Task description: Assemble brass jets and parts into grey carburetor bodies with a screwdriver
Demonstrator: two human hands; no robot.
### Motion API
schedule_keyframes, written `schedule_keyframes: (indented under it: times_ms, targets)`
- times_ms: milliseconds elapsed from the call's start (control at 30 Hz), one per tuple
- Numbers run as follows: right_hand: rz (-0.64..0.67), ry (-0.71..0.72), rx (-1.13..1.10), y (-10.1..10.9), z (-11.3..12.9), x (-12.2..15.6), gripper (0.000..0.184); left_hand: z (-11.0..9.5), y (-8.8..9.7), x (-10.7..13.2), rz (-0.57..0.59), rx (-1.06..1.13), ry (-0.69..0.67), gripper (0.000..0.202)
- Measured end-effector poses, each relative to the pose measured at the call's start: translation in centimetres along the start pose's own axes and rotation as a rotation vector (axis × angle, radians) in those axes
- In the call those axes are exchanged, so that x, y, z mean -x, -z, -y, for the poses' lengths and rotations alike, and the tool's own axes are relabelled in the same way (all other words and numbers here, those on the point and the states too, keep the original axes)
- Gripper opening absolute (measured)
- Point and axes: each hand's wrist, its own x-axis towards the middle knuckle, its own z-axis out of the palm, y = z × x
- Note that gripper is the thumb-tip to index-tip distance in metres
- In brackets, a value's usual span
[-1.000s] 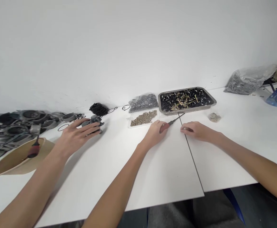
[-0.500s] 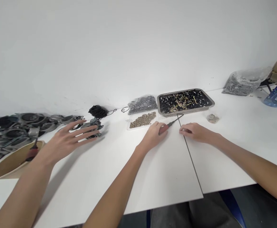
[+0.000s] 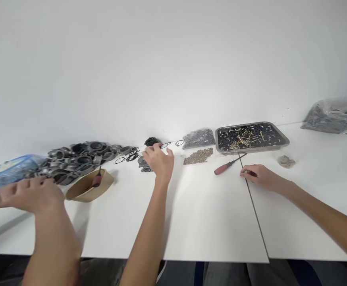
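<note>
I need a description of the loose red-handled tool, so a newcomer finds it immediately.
Find the shallow metal tray of black and brass-coloured parts. In front of it, the red-handled tool lies on the white tabletop. Unlike the other red-handled tool, at the beige bowl, this one lies loose.

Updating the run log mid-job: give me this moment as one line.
left hand: at grey part, contact unclear | right hand: curled at table seam, grip unclear | red-handled screwdriver: lying between hands

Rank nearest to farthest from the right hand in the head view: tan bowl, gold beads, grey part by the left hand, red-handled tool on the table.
1. Red-handled tool: just left
2. Gold beads: farther left
3. Grey part: by the left hand
4. Tan bowl: leftmost
</note>
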Motion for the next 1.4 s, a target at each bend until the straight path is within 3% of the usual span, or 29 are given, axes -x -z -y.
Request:
schedule_keyframes:
  times_ms: [67, 200, 300, 467, 600, 700, 800, 933, 1000, 1167, 1400]
  targets:
    - [0.001, -0.004, -0.013, -0.1, -0.1, 0.0, 0.032, 2.2, -0.4, -1.5, 0.027, -0.136, 0.062, 0.040]
    - [-0.007, 0.014, -0.027, -0.1, -0.1, -0.1, 0.031, 5.6, -1.6, -2.7, 0.229, -0.251, 0.138, 0.048]
    - [-0.010, 0.034, -0.028, 0.0, 0.0, -0.1, 0.029, 6.8, -2.1, -2.5, 0.238, -0.233, 0.114, 0.046]
    - [-0.006, 0.038, -0.059, 0.1, 0.3, 0.1, 0.028, 7.2, -1.7, -2.0, 0.145, -0.005, 0.041, 0.040]
    - [-0.012, 0.059, -0.076, 0.0, 0.2, 0.2, 0.025, 5.4, -0.5, -1.4, 0.125, 0.236, 0.044, 0.039]
    - [-0.012, 0.029, -0.145, -0.1, 0.0, 0.2, 0.024, 2.0, 0.6, 0.1, 0.314, 0.661, 0.128, 0.045]
    - [-0.052, -0.040, -0.343, 0.1, -0.2, 0.0, 0.029, -2.4, 1.4, 3.0, 0.693, 1.028, 0.167, 0.050]
    - [-0.286, -0.076, -0.604, 0.6, -0.8, -0.7, 0.032, -7.4, 1.5, 7.8, 1.197, 1.261, 0.065, 0.045]
    - [-0.367, -0.099, -0.705, 0.8, -1.4, -1.0, 0.034, -8.9, 1.0, 9.8, 1.342, 1.329, 0.077, 0.044]
    - [-0.391, -0.100, -0.792, 0.8, -2.1, -1.5, 0.035, -9.3, -0.4, 12.0, 1.521, 1.479, 0.122, 0.045]
    - [-0.327, -0.112, -0.622, 1.2, -0.7, -0.9, 0.032, -7.6, -0.8, 10.9, 1.684, 1.461, 0.088, 0.042]
